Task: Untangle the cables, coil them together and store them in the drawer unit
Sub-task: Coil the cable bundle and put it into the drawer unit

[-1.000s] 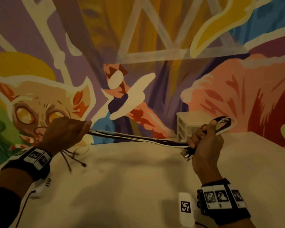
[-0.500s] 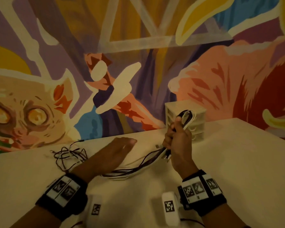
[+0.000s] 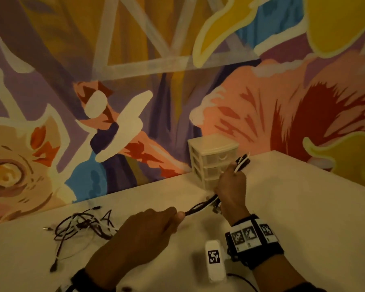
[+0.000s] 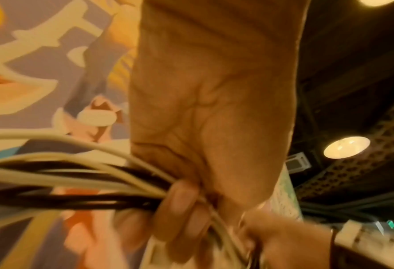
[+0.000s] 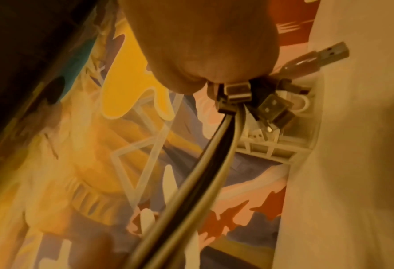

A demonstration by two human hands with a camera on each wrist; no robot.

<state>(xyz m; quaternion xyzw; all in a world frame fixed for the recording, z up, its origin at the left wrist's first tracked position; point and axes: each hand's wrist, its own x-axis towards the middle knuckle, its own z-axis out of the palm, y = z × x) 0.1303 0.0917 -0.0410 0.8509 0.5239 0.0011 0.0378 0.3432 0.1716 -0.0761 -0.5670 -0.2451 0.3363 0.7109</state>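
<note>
A bundle of black and white cables [image 3: 200, 206] runs between my two hands above the table. My right hand [image 3: 231, 186] grips the folded end of the bundle, whose loop [image 3: 243, 161] sticks up past the fist, and several USB plugs [image 5: 272, 107] hang below it. My left hand [image 3: 154, 226] pinches the same bundle lower down, its fingers curled round the cables [image 4: 99, 183]. The loose tails lie tangled on the table [image 3: 82, 226] at the left. The small white drawer unit [image 3: 212, 159] stands against the wall just behind my right hand, drawers shut.
The pale table [image 3: 303, 207] runs to a painted mural wall [image 3: 177, 81] at the back. Both wrists carry black bands with tag markers, and a white tagged module [image 3: 215, 260] sits by my right wrist.
My left hand let go of the stretched cables, dropped flat to the table, and now pinches the bundle close to my right hand. The tails now lie slack on the table.
</note>
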